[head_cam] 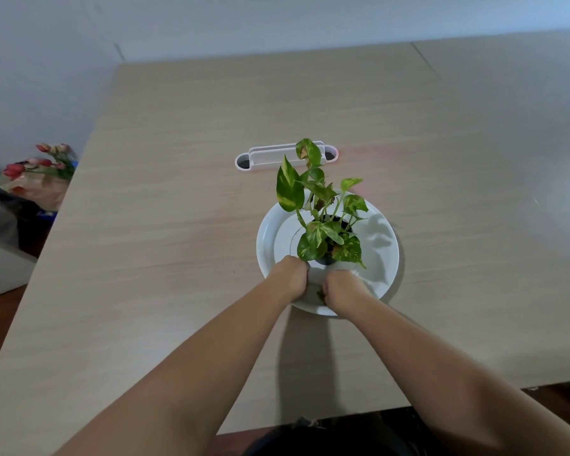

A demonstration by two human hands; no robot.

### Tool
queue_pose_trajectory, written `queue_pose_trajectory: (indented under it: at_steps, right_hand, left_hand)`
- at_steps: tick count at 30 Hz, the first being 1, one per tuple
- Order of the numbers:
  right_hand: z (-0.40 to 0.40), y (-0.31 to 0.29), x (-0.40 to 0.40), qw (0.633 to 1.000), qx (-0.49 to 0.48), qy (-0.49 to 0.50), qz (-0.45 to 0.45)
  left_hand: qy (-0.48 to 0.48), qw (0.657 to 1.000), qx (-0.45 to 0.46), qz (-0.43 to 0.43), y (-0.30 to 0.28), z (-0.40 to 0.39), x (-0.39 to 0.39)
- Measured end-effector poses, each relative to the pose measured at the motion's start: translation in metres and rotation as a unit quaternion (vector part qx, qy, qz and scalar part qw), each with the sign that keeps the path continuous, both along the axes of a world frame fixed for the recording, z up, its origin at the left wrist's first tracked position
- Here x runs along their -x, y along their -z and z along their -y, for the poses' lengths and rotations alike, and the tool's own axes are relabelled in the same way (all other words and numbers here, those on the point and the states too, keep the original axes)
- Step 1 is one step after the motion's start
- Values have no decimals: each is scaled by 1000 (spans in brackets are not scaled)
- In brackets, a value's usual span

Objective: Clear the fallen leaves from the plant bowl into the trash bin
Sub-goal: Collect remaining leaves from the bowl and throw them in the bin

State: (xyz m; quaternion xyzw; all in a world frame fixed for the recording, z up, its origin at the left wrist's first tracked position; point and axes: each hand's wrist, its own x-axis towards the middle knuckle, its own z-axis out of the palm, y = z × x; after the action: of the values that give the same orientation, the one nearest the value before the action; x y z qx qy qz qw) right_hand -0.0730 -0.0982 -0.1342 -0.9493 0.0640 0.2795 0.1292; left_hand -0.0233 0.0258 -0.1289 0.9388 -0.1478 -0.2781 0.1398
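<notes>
Fallen leaves sit in the round white plastic plant bowl [380,245] at 6 o'clock, where left hand [290,276] looks curled shut and right hand [339,286] pinches a green scrap [320,294], probably gathering before binning.

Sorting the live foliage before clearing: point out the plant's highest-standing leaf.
It is the curled leaf with browning patches at the top of the plant, overlapping the white cable slot. The big yellow-streaked leaf sits below it, to the left.

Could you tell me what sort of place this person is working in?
Probably an office or study room. The wide wood-grain desk has a white cable grommet set into its top, stands against a plain wall, and a bunch of tulips lies on the floor beside it.
</notes>
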Motion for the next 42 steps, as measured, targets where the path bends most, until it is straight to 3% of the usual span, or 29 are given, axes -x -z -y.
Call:
queue_pose_trajectory:
  at_steps: [7,14,16,18,20,23,27,42]
  right_hand:
    - [17,-6,-5,994,-100,42,21]
    - [61,-25,-7,960,-200,183,76]
    - [70,-28,-4,933,-253,243,80]
    - [73,-25,-2,918,-274,276,79]
    - [68,-18,0,939,-245,235,55]
    - [57,-9,0,982,-162,94,20]
    - [52,-3,-9,989,-139,-10,-43]
    - [44,17,-15,992,-94,-82,20]
  left_hand:
    - [-7,998,63,11,-3,-10,2]
    - [-225,947,228,-18,-10,-22,4]
    - [-244,943,226,-26,-9,-27,7]
    - [-181,968,173,-20,-8,-26,5]
    - [-85,991,103,-5,-11,-20,3]
    - [29,999,21,7,-15,-10,-3]
    - [85,995,-39,-18,-16,-7,-8]
    - [69,995,-68,-2,-6,1,-5]
